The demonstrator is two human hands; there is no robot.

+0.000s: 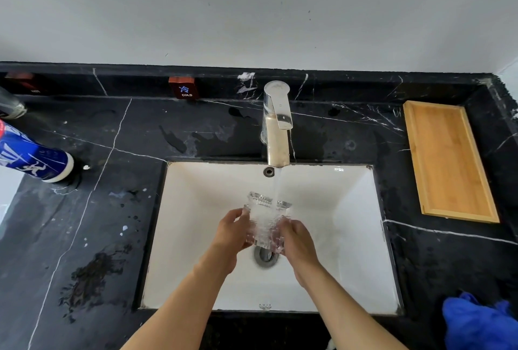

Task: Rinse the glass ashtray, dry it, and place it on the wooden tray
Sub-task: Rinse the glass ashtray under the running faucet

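glass ashtray point(266, 220) sits over the middle of the white sink point(350, 237), just above the drain point(265, 257), under the stream from the faucet point(277, 122). left hand point(232, 233) and right hand point(297, 240) both have fingers curled around its side walls. wet glass likely slips, so keep both grips firm and tilt it so water sweeps every groove. wooden tray point(448, 162) waits at the counter's right edge, blue cloth point(479, 321) at its near right corner.

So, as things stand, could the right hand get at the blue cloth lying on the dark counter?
Probably yes, once freed: the blue cloth lies uncovered on the counter right of the white sink, but the right hand is gripping the clear glass ashtray.
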